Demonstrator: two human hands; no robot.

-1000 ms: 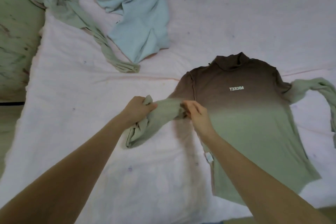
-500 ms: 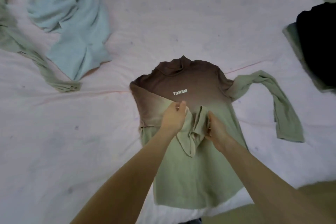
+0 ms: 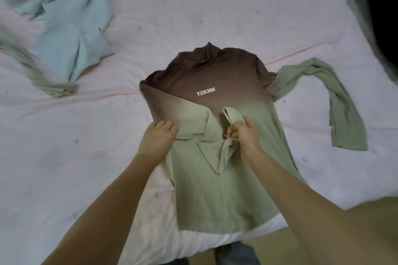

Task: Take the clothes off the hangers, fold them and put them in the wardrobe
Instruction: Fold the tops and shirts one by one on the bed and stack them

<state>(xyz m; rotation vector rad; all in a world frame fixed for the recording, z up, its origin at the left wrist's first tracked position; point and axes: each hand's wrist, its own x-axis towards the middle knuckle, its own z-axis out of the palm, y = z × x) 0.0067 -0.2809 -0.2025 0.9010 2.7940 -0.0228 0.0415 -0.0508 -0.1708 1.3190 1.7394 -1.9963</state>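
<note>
Top (image 3: 217,189) lies on bed (image 3: 193,6), another garment (image 3: 71,28) behind-left.

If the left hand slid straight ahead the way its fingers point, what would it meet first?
Probably the folded-in sleeve under the left hand's fingertips, then the brown chest of the shirt near the MICKEY print.

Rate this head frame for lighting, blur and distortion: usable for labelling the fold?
Head view: soft, dim, even light, no glare, faint shadows under the hands. The shirt and its lettering are sharp enough; the left hand and right hand read clearly. Wide-angle stretch bends the forearms at the edges, and the dark pile at right is smeared.
</note>
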